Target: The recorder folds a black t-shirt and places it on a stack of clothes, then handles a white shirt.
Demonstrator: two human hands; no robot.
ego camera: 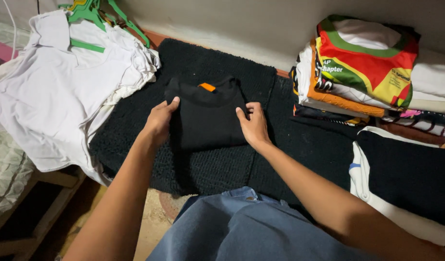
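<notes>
Pressing: both hands lie flat against the sides of a folded black shirt [206, 118], which rests on a black textured mat [217, 166] at the centre of the view.
Left hand [159, 121]: placed on the left edge of the folded shirt, fingers extended and together, thumb tip pointing toward the collar; the palm rests on the fabric with nothing clamped in the grip.
Right hand [253, 125]: placed on the right edge of the folded shirt, fingers spread slightly and laid flat; open contact only, no fabric pinched.
Folded shirt: compact rectangle, collar end away from the person, with a small orange tag [207, 87] visible at the neck.
Mat: dark, nubbly surface running under the shirt and out to both sides, reaching the wall at the back.
Left side: a pile of white garments [58, 87] spread loosely, overlapping the mat's left edge; green hangers [94, 14] lie on top near the wall.
Right side, rear: a stack of folded shirts [362, 67], the top one red, green and yellow, just beside the mat's far right corner.
Right side, front: a dark garment with white trim [406, 179] lying flat, well apart from the hands.
Foreground: blue denim fabric [241, 227] between the forearms.
</notes>
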